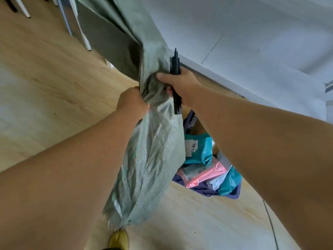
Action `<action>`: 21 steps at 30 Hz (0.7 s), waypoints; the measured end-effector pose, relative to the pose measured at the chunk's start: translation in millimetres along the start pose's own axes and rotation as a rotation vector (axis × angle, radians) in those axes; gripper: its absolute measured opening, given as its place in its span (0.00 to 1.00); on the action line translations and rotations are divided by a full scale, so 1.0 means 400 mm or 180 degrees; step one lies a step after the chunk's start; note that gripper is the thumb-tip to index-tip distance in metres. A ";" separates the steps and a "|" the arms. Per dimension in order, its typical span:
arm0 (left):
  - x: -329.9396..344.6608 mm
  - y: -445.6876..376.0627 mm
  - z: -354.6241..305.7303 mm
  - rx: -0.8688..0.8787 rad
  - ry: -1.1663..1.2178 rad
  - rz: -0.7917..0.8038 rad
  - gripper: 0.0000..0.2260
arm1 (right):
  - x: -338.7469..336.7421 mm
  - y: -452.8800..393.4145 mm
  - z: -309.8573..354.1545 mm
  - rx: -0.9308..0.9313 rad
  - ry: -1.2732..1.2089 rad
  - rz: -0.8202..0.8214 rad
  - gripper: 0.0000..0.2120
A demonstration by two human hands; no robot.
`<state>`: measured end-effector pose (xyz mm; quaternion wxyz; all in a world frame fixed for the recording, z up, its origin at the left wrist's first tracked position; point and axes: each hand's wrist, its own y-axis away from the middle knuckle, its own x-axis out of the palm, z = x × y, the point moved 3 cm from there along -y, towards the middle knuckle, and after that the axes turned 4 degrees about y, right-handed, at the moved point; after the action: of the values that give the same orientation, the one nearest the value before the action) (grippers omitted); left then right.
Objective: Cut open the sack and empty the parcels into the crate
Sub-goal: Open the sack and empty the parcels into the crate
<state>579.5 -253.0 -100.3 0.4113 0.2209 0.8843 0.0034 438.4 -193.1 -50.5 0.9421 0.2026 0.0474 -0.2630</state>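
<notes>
Both of my bare forearms fill the lower corners, reaching up and forward to the grey-green woven plastic sack [153, 150], which I hold bunched in the middle of the view. My left hand [132, 101] is curled tight round the gathered cloth from the left, and my right hand [177, 82] clasps the same bunch from the right, thumb laid over the fabric, with a slim black cutter [176, 82] clamped in the same fist against the sack. That tool stands nearly upright, its narrow tip pointing up past my knuckles and its butt sticking out below the hand. The sack's long axis runs from the upper middle down toward the lower left; its frayed end hangs just above my yellow shoe [119, 239]. Behind the hanging cloth and partly hidden by it and by my right arm sits the dark blue plastic crate [232, 194] on the pale wooden floor [45, 83], holding teal, pink and white plastic mailer parcels [201, 152]. White furniture legs [84, 33] stand at the upper left, and a white wall [252, 33] runs across the upper right.
</notes>
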 end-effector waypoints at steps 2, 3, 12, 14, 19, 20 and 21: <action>0.026 -0.053 0.035 0.0028 0.0256 -0.0650 0.13 | 0.024 -0.023 -0.067 -0.0282 0.0967 0.0210 0.26; 0.032 -0.075 0.042 0.0062 0.0487 -0.0874 0.13 | 0.039 -0.034 -0.104 -0.0368 0.1292 0.0264 0.29; 0.211 -0.153 0.102 0.1126 0.1308 -0.0997 0.33 | 0.056 -0.208 -0.313 -0.0456 0.0279 -0.0986 0.07; 0.249 -0.137 0.152 0.0966 0.0948 -0.0985 0.49 | 0.060 -0.208 -0.326 -0.0509 -0.0069 -0.0952 0.07; 0.296 -0.147 0.250 0.0412 0.1250 -0.0644 0.55 | 0.156 -0.197 -0.316 -0.0575 -0.0316 -0.0152 0.09; 0.281 -0.159 0.260 0.0446 0.1485 -0.0768 0.49 | 0.182 -0.198 -0.312 -0.0617 -0.0232 -0.0006 0.09; 0.259 -0.171 0.270 0.0502 0.1490 -0.0940 0.40 | 0.205 -0.200 -0.309 -0.0653 -0.0231 0.0108 0.10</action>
<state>573.5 -292.8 -259.9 0.1737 0.1143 0.9753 -0.0744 469.5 -244.0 -208.2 0.9633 0.0961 0.0365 -0.2480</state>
